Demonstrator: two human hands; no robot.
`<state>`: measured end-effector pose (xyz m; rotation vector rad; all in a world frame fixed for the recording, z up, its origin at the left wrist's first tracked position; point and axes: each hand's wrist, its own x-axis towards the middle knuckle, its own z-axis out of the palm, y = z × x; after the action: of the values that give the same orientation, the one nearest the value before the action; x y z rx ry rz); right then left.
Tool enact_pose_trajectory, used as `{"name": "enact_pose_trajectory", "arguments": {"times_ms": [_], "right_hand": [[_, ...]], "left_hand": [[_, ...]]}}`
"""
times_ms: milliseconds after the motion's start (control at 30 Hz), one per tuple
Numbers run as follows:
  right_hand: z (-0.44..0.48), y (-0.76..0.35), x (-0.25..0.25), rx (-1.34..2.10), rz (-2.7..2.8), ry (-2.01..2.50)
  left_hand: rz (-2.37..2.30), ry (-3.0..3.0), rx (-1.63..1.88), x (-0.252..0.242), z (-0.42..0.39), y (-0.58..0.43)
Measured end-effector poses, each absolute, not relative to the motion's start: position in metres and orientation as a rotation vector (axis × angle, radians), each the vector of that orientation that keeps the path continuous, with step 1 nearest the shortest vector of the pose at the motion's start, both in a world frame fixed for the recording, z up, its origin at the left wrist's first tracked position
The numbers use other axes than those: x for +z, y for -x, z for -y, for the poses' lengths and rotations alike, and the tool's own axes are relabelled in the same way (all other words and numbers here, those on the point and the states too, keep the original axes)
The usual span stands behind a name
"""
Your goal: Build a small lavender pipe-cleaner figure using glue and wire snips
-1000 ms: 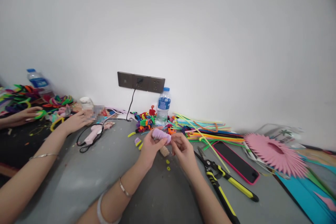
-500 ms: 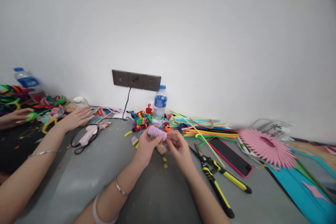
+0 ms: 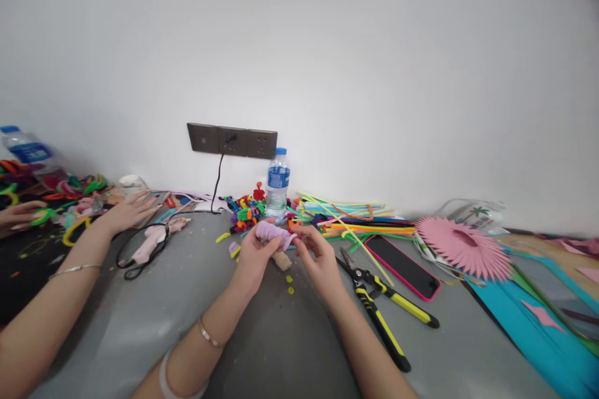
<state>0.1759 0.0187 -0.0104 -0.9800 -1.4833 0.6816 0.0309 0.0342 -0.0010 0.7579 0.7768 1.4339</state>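
Observation:
My left hand (image 3: 256, 257) is wrapped round a coil of lilac pipe cleaner (image 3: 267, 232), its thumb lying along the near side. At the coil's right end, my right hand (image 3: 318, 252) pinches the loose end of the pipe cleaner between thumb and fingertips. Just beneath the coil is a tan fuzzy piece (image 3: 282, 261), partly covered by my left hand; whether it touches the hand I cannot tell. Small yellow bits (image 3: 291, 290) lie on the grey table (image 3: 281, 343) below it.
Black-and-yellow snips (image 3: 374, 290) and a pink-cased phone (image 3: 405, 268) lie right, near loose pipe cleaners (image 3: 369, 224). A water bottle (image 3: 279, 181) stands behind. At left are a pink glue gun (image 3: 150, 244) with its cord and another person's hand (image 3: 128, 213).
The view has shifted slightly, so the surroundings sit further left. My right hand has drawn the lilac end a little out from the coil. My left hand keeps its grip.

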Motion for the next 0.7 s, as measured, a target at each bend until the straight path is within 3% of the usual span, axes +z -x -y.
{"name": "enact_pose_trajectory", "arguments": {"times_ms": [367, 700], "right_hand": [[-0.023, -0.174, -0.012, 0.826, 1.396, 0.92], [-0.022, -0.172, -0.007, 0.988, 1.267, 0.747]], "left_hand": [[-0.778, -0.792, 1.424, 0.001, -0.037, -0.03], [-0.775, -1.181, 1.557, -0.011, -0.039, -0.027]]}}
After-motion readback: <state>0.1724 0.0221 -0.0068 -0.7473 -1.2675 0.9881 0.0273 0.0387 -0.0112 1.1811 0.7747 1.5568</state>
